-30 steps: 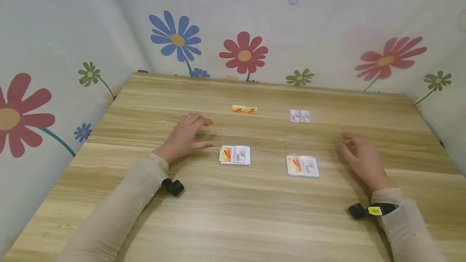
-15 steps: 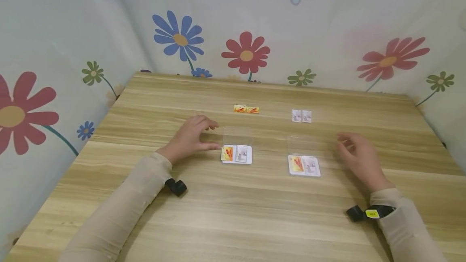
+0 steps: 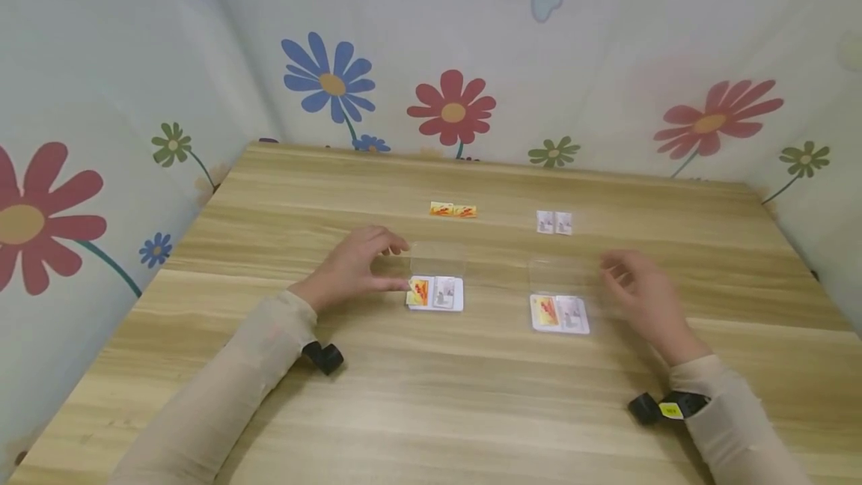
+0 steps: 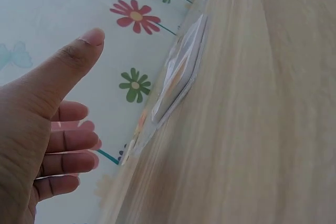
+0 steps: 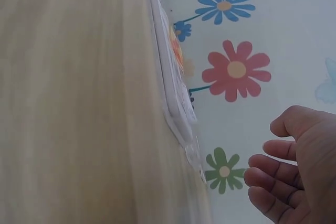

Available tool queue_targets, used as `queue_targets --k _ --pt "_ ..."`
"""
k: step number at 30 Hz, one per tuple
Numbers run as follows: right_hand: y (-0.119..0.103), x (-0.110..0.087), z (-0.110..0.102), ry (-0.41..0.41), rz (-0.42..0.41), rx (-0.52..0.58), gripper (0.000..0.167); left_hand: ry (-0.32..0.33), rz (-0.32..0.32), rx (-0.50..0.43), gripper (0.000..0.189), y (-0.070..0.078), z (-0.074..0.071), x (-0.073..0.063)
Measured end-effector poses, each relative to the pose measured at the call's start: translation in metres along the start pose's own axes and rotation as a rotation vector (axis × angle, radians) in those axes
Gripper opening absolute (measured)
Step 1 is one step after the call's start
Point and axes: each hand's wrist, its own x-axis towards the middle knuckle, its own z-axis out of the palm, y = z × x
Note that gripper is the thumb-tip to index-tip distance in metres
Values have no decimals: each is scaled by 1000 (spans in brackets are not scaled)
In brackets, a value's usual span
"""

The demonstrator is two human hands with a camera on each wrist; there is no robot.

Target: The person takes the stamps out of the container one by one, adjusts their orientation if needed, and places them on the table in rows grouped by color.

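A flowered backdrop (image 3: 592,96) stands behind and beside the wood-grain surface (image 3: 404,403). Two beige sleeves (image 3: 222,388) reach in over the surface, with a black band device (image 3: 326,358) at each wrist. The left hand (image 3: 346,268) is raised at the left of the left case (image 3: 459,296), thumb and fingers apart, holding nothing. The right hand (image 3: 646,302) is raised to the right of the right case (image 3: 559,328), its fingers loosely bent, also holding nothing. Both white cases lie on the surface, clear lids swung back away from the person. Each carries an orange card on the left and a pale card on the right; the left case's orange card (image 3: 419,293) pokes slightly past its edge. Beyond the cases lie two orange cards (image 3: 465,211) side by side and, farther right, two pale cards (image 3: 545,223).
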Motion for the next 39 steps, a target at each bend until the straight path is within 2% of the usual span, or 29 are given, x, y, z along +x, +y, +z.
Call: queue_targets --k 11,21,28,39 --pt "-20 5 8 -46 -45 37 23 -34 -32 -32 54 8 1 -5" --pt "-42 11 16 -107 -56 81 25 -15 -26 -17 58 13 6 -10" --pt "-57 18 25 -96 -133 94 21 -1 11 -4 54 15 10 -12" --pt "-79 27 39 -143 -193 124 20 -24 -8 8 56 14 16 -10"
